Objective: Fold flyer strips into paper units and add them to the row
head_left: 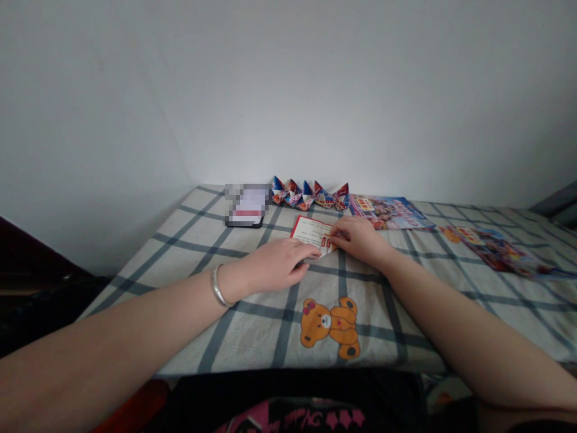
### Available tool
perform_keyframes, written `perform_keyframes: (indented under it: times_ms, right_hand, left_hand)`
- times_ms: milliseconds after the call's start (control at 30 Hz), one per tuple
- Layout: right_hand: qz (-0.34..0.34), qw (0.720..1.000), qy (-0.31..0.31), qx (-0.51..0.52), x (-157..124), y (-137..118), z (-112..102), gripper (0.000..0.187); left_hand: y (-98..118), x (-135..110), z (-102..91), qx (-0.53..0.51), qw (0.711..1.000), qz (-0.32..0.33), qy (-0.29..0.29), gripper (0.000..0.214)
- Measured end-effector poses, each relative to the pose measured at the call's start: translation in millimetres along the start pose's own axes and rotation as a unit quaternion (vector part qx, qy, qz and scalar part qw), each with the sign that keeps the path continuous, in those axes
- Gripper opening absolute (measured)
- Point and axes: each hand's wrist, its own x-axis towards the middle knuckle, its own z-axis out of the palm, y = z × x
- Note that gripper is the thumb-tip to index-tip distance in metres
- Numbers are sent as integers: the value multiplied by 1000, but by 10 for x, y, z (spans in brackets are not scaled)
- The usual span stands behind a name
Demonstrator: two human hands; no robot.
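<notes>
Red-edged printed paper (309, 228) could crease crookedly, I judge, if the left hand (282, 263), thumb spread, presses unevenly while the right hand's (360, 237) grip pinches it.

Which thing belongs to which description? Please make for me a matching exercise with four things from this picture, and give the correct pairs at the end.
Things
1. Phone
2. Folded paper pieces
3. Red-edged paper
4. Bear print

Descriptions
A. At the fingers of the left hand and right hand
B. Orange-brown, near the front edge of the cloth
C. Left of the row of colourful folds
D. In a row near the wall

Pairs: 1-C, 2-D, 3-A, 4-B
</notes>
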Motion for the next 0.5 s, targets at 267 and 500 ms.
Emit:
perform_keyframes:
  times_ms: [267, 500]
  right_hand:
    - [-33, 998, 11, 56, 17, 80, 26, 2]
    - [-22, 991, 46, 122, 16, 21, 109, 5]
  left_hand:
    - [-123, -16, 57, 54, 999, -3, 6, 42]
    - [-164, -18, 6, 77, 997, 26, -11, 33]
